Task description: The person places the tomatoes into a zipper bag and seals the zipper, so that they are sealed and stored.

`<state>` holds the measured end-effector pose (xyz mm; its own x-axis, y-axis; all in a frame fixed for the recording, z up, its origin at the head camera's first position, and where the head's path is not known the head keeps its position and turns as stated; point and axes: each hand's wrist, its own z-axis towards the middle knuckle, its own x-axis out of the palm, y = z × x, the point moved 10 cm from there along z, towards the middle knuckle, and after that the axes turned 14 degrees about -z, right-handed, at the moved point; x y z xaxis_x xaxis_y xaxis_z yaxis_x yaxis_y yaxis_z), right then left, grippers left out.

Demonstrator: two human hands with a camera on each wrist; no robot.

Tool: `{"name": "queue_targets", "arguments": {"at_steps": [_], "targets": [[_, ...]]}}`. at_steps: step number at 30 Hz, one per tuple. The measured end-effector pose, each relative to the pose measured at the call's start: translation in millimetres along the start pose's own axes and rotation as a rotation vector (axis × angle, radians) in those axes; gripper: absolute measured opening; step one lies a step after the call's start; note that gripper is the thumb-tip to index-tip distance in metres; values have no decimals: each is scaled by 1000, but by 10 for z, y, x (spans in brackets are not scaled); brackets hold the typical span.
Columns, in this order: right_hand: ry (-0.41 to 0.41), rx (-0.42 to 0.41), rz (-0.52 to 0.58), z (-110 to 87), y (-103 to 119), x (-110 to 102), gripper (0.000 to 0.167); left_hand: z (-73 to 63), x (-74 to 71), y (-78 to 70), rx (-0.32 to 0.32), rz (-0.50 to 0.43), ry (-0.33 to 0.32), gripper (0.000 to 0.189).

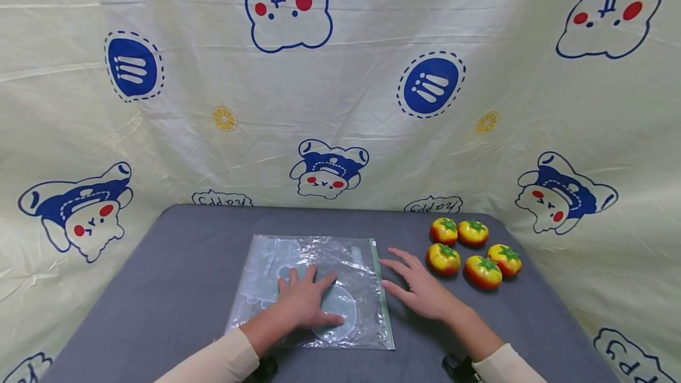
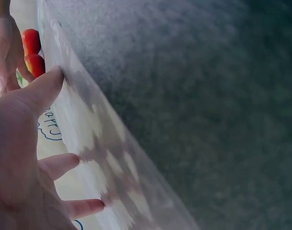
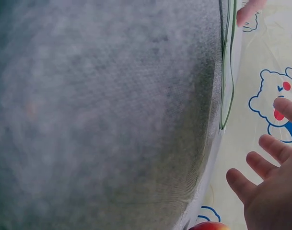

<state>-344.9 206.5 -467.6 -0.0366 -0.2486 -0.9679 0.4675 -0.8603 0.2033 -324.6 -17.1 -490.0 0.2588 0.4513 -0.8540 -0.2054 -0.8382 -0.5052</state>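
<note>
A clear plastic zip bag lies flat on the grey table, its green seal strip along the right side. My left hand rests on the bag with fingers spread; in the left wrist view the fingertips touch the plastic. Just right of the strip is my right hand, fingers extended and holding nothing. The right wrist view has this hand apart from the bag's green edge. Whether its fingertips touch the bag in the head view is hard to tell.
Several red-and-yellow tomato-like fruits with green leafy tops sit right of my right hand. The grey table extends left of the bag. A cream cloth with cartoon prints hangs behind and beside the table.
</note>
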Motion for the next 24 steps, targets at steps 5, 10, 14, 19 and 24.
{"name": "queue_targets", "arguments": {"at_steps": [5, 10, 14, 19, 24], "targets": [[18, 18, 50, 21, -32, 45, 60, -11, 0, 4, 5, 45, 5, 95], [57, 48, 86, 44, -71, 114, 60, -4, -5, 7, 16, 67, 1, 96], [69, 59, 100, 72, -93, 139, 60, 5, -5, 18, 21, 94, 2, 96], [63, 56, 115, 108, -125, 142, 58, 4, -8, 42, 23, 98, 2, 97], [60, 28, 131, 129, -128, 145, 57, 6, -12, 68, 22, 100, 5, 97]]}}
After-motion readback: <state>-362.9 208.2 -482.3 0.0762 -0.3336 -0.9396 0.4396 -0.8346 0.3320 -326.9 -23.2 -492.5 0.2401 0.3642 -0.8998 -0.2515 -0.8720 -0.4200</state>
